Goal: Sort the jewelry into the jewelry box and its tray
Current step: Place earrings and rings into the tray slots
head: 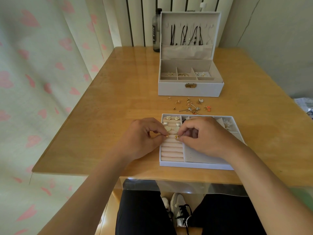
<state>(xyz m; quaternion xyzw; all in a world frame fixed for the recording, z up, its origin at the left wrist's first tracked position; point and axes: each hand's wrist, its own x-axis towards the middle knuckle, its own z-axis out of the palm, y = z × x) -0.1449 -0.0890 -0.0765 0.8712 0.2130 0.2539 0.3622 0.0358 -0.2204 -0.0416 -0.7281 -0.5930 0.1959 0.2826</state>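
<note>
Jewelry box (189, 89), one tray (194, 165), two rose earrings (168, 118)

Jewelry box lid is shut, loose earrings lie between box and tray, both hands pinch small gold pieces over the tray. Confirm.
The lid is wrong: the head view shows it standing open on the jewelry box. The rest holds: loose earrings lie between box and tray, left hand and right hand each pinch a small gold piece over the tray.
</note>
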